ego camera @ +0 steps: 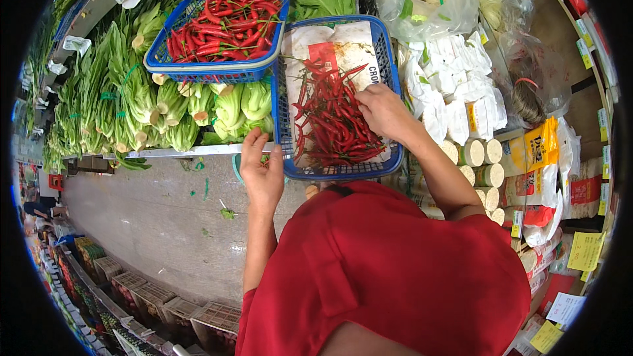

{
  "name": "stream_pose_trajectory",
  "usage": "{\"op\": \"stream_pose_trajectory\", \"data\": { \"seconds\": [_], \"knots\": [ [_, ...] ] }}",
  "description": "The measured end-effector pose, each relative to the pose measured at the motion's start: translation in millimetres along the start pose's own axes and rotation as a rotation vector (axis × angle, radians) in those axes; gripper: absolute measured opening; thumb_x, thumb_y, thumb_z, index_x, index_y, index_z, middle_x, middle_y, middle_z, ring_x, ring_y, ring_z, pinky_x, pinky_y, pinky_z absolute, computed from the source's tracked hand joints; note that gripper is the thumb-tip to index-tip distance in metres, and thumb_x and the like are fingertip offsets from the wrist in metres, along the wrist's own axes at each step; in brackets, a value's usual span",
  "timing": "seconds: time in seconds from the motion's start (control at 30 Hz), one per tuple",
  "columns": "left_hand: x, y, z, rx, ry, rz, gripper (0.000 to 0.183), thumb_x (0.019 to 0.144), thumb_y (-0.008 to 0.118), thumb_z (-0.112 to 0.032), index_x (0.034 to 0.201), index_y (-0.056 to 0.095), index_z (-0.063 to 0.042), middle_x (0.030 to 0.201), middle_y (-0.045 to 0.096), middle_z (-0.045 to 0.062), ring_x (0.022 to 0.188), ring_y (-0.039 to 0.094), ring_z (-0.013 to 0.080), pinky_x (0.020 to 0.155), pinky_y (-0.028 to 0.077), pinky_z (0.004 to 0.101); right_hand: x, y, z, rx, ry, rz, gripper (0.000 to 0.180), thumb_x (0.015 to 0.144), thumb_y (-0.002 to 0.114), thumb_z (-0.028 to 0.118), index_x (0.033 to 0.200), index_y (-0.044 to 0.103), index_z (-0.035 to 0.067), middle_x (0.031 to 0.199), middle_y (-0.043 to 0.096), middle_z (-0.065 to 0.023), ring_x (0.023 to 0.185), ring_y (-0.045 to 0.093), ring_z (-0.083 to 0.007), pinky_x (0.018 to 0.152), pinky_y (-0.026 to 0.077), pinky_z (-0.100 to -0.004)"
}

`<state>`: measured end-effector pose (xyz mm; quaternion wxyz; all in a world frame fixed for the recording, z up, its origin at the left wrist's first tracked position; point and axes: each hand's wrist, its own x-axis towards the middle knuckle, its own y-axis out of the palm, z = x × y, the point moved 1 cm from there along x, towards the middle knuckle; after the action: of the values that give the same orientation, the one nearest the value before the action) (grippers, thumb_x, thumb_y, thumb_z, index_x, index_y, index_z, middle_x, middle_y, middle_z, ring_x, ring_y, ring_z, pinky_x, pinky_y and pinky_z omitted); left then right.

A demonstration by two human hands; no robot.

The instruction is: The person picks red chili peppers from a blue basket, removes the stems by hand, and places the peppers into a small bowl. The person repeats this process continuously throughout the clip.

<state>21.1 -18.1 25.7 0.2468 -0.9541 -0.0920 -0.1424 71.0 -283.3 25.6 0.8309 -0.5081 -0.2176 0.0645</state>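
Before me stands a blue plastic basket (338, 176) lined with printed white card (351, 37). A heap of thin, dark red chili peppers (336, 123) lies on the card. My right hand (388, 111) reaches over the basket's right side, its bent fingers at the edge of the heap; the fingertips are partly hidden. Just outside the left rim is my left hand (263, 173), thumb and fingers bent towards each other. Small red and green bits show in the gap between them; whether they are held or lie below is unclear. Part of a teal container (237, 168) shows behind this hand.
A second blue basket (153, 62) of bright red chilies (227, 24) overlaps the first one's left rim. Bundled leafy greens (143, 89) line the shelf at left. White packages (455, 89) and round noodle packs (472, 153) sit right. Crates (212, 316) stand across the floor (163, 217).
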Motion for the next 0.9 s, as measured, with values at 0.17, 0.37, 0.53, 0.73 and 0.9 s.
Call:
{"op": "stream_pose_trajectory", "data": {
  "seconds": [0.17, 0.37, 0.53, 0.73, 0.9],
  "knots": [
    [-5.3, 0.6, 10.4, -0.015, -0.093, 0.024, 0.027, 0.078, 0.062, -0.004, 0.101, 0.058, 0.010, 0.116, 0.054, 0.022, 0.106, 0.053, 0.0324, 0.090, 0.042, 0.0355, 43.7, 20.4, -20.6, -0.022, 0.007, 0.163, 0.015, 0.072, 0.049, -0.002, 0.083, 0.059, -0.005, 0.084, 0.059, -0.0240, 0.082, 0.058, -0.0399, 0.077, 0.046, -0.0461],
    [-8.9, 3.2, 22.3, -0.068, -0.095, -0.009, 0.025, 0.078, 0.061, -0.004, 0.100, 0.059, 0.010, 0.113, 0.055, 0.023, 0.104, 0.054, 0.0323, 0.088, 0.043, 0.0359, 100.6, 46.4, -31.7, -0.126, 0.035, 0.290, 0.018, 0.073, 0.051, 0.003, 0.086, 0.062, -0.002, 0.085, 0.060, -0.0248, 0.085, 0.057, -0.0394, 0.079, 0.046, -0.0449],
    [-10.6, 7.9, 19.6, -0.149, -0.088, 0.000, 0.023, 0.078, 0.061, -0.001, 0.098, 0.059, 0.009, 0.110, 0.056, 0.023, 0.102, 0.055, 0.0326, 0.086, 0.044, 0.0356, 132.6, 71.8, -36.3, -0.188, 0.193, 0.432, 0.020, 0.073, 0.052, 0.008, 0.086, 0.065, -0.001, 0.085, 0.062, -0.0242, 0.084, 0.060, -0.0371, 0.076, 0.048, -0.0429],
    [-11.8, 7.9, 21.2, -0.171, -0.114, 0.004, 0.023, 0.077, 0.061, 0.000, 0.099, 0.059, 0.008, 0.109, 0.056, 0.022, 0.101, 0.056, 0.0322, 0.086, 0.045, 0.0353, 140.6, 74.7, -18.4, -0.175, 0.374, 0.398, 0.024, 0.070, 0.059, 0.016, 0.082, 0.066, -0.003, 0.086, 0.063, -0.0230, 0.086, 0.062, -0.0349, 0.076, 0.050, -0.0409],
    [-10.3, 10.4, 26.3, -0.196, -0.107, 0.019, 0.022, 0.077, 0.061, -0.001, 0.098, 0.058, 0.008, 0.109, 0.057, 0.020, 0.100, 0.056, 0.0308, 0.084, 0.045, 0.0347, 138.2, 76.8, -24.8, -0.170, 0.348, 0.451, 0.024, 0.066, 0.060, 0.016, 0.081, 0.067, -0.001, 0.083, 0.064, -0.0214, 0.083, 0.063, -0.0332, 0.075, 0.050, -0.0392]
  ]
}}
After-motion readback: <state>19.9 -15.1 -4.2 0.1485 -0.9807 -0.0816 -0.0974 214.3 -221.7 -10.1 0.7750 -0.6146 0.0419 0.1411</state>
